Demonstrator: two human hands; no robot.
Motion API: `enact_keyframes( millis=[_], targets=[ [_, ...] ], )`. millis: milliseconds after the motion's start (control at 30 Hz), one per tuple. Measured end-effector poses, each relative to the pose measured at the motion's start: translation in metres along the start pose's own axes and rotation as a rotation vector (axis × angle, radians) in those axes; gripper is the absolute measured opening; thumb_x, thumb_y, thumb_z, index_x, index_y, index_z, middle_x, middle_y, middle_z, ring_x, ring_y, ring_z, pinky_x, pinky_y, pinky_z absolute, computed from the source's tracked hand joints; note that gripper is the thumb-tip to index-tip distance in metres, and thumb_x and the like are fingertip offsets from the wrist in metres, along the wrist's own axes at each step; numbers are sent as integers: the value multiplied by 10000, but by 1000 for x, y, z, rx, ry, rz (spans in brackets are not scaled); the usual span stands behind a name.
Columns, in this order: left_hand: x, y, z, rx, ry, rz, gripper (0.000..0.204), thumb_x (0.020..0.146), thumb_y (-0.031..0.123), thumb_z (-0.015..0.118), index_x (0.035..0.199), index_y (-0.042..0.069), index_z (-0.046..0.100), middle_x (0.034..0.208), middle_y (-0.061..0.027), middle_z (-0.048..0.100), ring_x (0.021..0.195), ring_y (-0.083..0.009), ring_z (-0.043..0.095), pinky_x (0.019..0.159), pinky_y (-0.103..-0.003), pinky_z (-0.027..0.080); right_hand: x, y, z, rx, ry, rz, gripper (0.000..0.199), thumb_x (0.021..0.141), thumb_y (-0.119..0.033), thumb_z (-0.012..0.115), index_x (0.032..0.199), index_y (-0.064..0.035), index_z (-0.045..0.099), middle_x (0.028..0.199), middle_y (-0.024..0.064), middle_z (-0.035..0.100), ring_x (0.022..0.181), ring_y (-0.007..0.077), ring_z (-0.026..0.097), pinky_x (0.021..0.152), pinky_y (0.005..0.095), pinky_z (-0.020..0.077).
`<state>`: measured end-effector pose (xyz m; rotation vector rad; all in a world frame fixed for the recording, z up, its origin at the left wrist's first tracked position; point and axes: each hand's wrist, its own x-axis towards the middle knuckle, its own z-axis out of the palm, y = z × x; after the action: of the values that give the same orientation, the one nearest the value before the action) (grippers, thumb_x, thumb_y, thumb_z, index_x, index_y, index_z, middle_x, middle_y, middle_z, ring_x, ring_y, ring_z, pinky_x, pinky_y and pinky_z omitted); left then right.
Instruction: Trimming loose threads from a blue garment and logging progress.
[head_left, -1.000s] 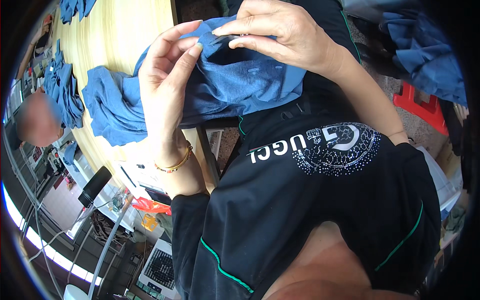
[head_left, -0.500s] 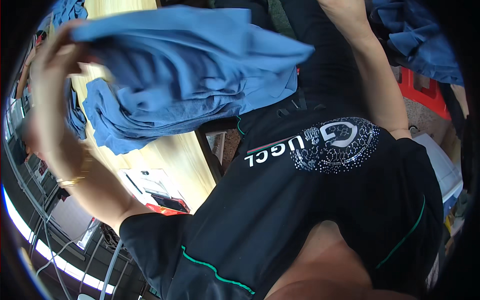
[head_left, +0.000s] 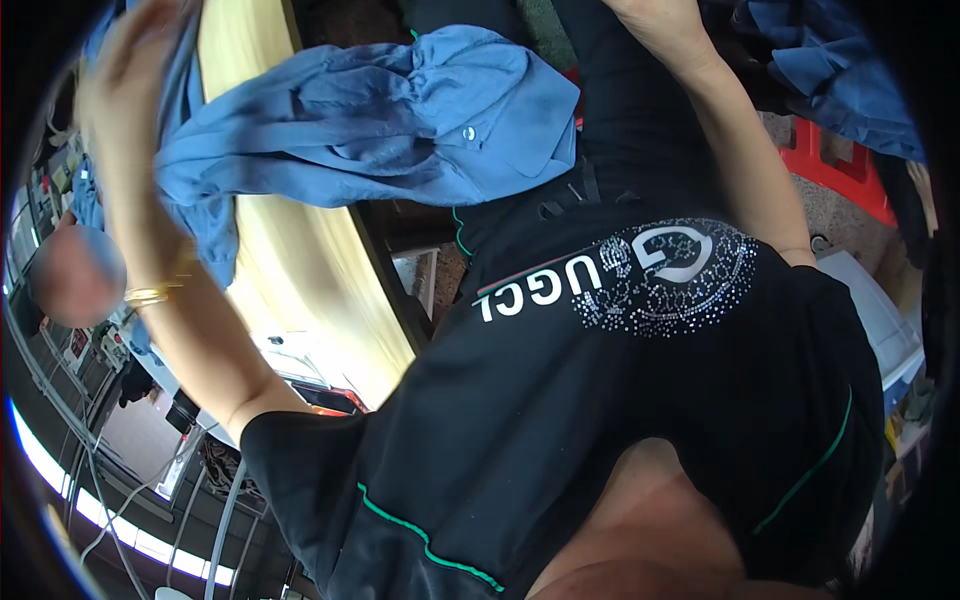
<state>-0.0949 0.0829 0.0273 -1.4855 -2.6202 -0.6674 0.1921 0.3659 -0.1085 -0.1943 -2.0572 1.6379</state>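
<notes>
A loose black fabric top with green piping (head_left: pixel 600 410) fills most of the view, its wearer seated so close to the long pale wooden table (head_left: pixel 300 275) that, I judge, table and lap serve together as one support. Across the table's near edge stretches the soft blue cloth garment (head_left: pixel 370 140), one end beside the left wrist, the other spread over the black-trousered lap; lying that way, it probably stays off the floor. More crumpled blue cloth (head_left: pixel 850 90) sits at the upper right, perhaps kept within reach there, above a bright red plastic frame (head_left: pixel 845 178), likely a stool. The bare left hand (head_left: pixel 135 75) is raised at the upper left against blue cloth, seemingly to handle the garment's far end, but blur hides whether its fingers spread, press together or pinch anything. The bare right hand (head_left: pixel 665 30) is cut by the top edge, well apart from the garment, so I cannot tell how its fingers stand. Smallest are the thin gold-coloured bracelet (head_left: pixel 150 295) on the left wrist and a small, pale, shiny button (head_left: pixel 469 133) facing up on the garment.
</notes>
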Motion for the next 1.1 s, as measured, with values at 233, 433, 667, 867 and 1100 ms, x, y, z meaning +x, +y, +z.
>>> enact_keyframes(
  millis=[233, 433, 667, 867, 1100],
  targets=[
    [-115, 112, 154, 75, -510, 451, 157, 794, 48, 709, 943, 94, 692, 910, -36, 657, 906, -203, 676, 812, -332, 500, -24, 14, 8, 101, -127, 123, 278, 943, -74, 735, 1206, 12, 712, 951, -18, 610, 838, 56, 545, 727, 213, 440],
    [-122, 115, 168, 263, -503, 369, 214, 845, 88, 721, 1047, 80, 650, 933, -80, 654, 931, -260, 666, 856, -365, 484, -43, 21, 20, -2, -266, 160, 314, 903, -95, 768, 1201, -7, 723, 857, 29, 594, 778, 106, 567, 691, 263, 455],
    [-103, 124, 138, -612, -597, -323, 99, 939, 86, 591, 1017, 42, 634, 830, -55, 631, 785, -135, 609, 727, -290, 450, -64, 10, 31, 17, -435, 273, 390, 828, -174, 867, 1168, -62, 711, 847, -77, 566, 692, 6, 440, 647, 169, 364],
    [-79, 136, 108, -1021, -581, -524, 186, 981, 46, 541, 1148, 62, 621, 1040, 13, 614, 976, -47, 555, 885, -181, 415, -39, -32, 26, 86, -451, 314, 572, 749, -236, 923, 1198, -15, 647, 979, 12, 637, 806, 70, 526, 709, 242, 459],
    [-74, 132, 126, -903, -335, -409, 164, 975, 75, 664, 1132, 36, 636, 983, 14, 646, 900, -45, 557, 795, -191, 434, -33, -56, 34, -59, -274, 65, 803, 679, -322, 960, 1281, -20, 522, 1036, 85, 623, 824, 159, 609, 746, 286, 507]
  ],
)
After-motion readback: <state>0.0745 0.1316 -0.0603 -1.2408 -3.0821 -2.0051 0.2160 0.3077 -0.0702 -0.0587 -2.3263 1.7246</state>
